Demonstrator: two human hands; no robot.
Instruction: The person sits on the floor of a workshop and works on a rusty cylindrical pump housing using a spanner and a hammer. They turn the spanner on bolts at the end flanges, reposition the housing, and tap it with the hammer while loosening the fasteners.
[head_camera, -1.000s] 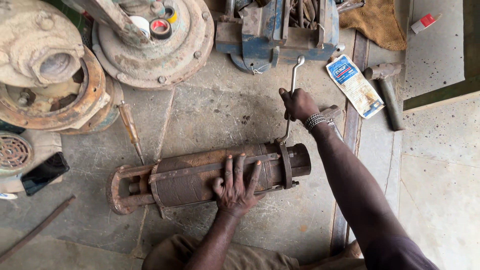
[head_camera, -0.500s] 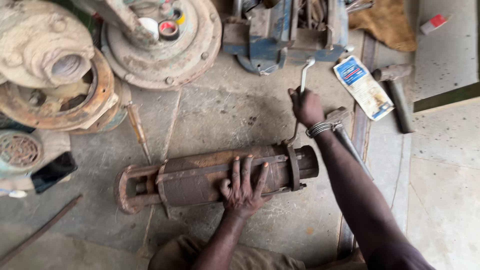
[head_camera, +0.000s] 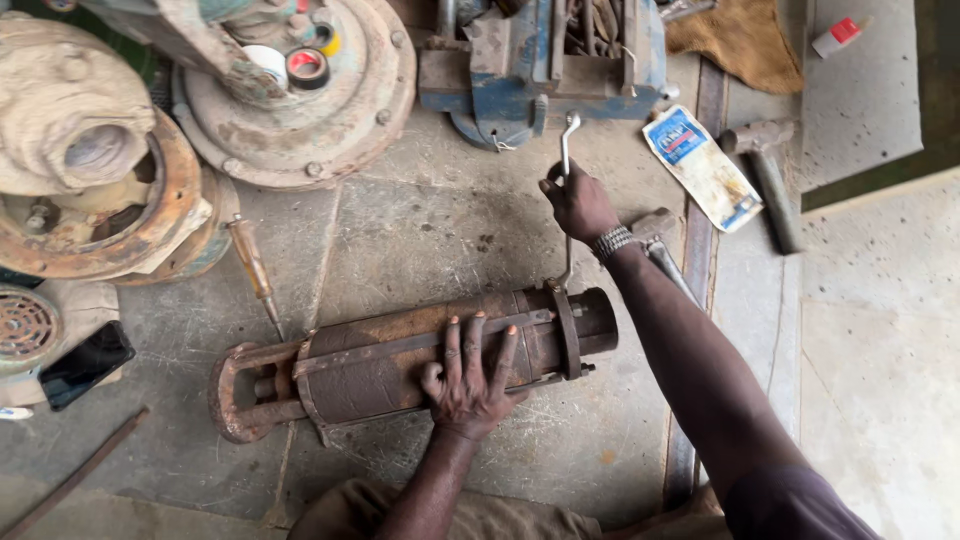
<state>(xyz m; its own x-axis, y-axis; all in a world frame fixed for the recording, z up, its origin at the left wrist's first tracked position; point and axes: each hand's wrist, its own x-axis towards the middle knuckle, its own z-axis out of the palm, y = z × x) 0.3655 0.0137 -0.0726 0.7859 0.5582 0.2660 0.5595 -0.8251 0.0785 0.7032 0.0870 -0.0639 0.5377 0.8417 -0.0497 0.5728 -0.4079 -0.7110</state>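
A long rusty cylindrical pump body (head_camera: 390, 360) lies on its side on the concrete floor. My left hand (head_camera: 470, 375) rests flat on top of it, fingers spread, pressing down near its middle. My right hand (head_camera: 580, 205) is closed around the shaft of a metal wrench (head_camera: 567, 140). The wrench's lower end sits on the ring flange (head_camera: 568, 335) near the cylinder's right end, and its upper end sticks up past my fist. A bracelet is on my right wrist.
A blue bench vise (head_camera: 545, 65) stands at the top. Rusty round pump casings (head_camera: 100, 180) are at the left, one holding tape rolls (head_camera: 305, 65). A screwdriver (head_camera: 252, 265), a hammer (head_camera: 770, 170) and a flat printed packet (head_camera: 700, 165) lie nearby.
My right hand has swung the wrench handle slightly, staying on the flange. The view has shifted a little. My left hand keeps pressing on the cylinder.
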